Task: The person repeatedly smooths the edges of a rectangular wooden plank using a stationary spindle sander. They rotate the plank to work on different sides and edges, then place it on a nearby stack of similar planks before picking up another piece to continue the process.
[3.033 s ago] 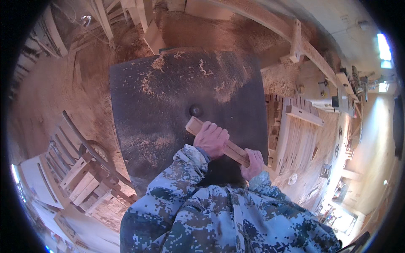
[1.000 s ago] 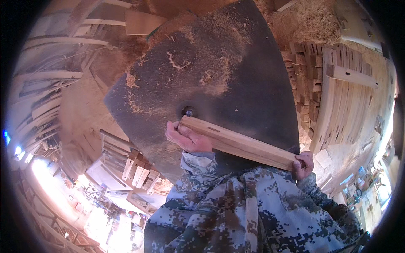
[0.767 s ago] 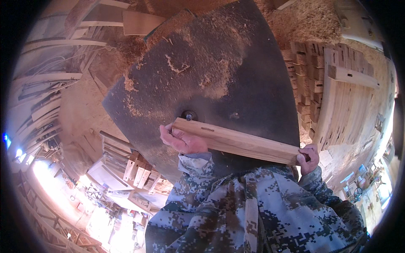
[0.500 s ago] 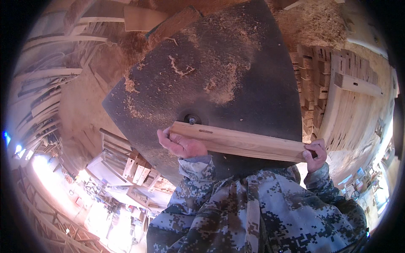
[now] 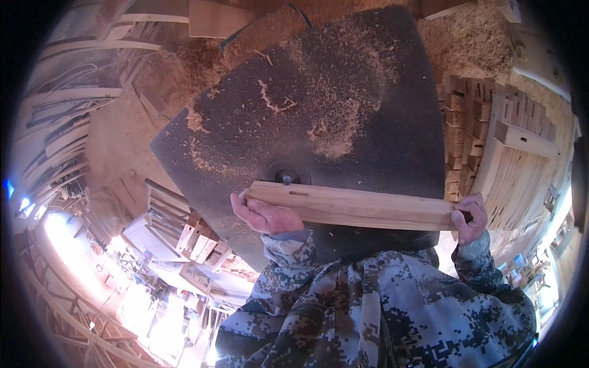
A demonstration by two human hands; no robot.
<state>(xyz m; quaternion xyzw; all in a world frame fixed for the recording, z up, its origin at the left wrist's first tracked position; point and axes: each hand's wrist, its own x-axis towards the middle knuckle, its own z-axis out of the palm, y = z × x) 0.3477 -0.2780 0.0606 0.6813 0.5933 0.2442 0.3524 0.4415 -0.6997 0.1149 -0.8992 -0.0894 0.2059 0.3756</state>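
A long pale wooden board (image 5: 362,207) with a small slot near its left end lies across the near part of a dark machine table (image 5: 245,138). My left hand (image 5: 268,214) is closed around the board's left end, with the fingers partly under it. At the other end my right hand (image 5: 469,219) pinches the board between thumb and fingers. Just beyond the board's left part, a metal spindle (image 5: 287,178) stands up from a round recess in the table. The board's far edge is close to the spindle; whether they touch I cannot tell.
Wood shavings (image 5: 336,132) are scattered over the table. To the right are stacked wooden blocks (image 5: 464,132) and a row of slotted boards (image 5: 521,162), one lying across the top. Curved wooden pieces (image 5: 80,95) lie at the left, and a wooden rack (image 5: 169,205) stands at the lower left.
The board and both hands have shifted slightly right in view, and the table appears a little lower and to the right too. Both hands keep their hold on the board.
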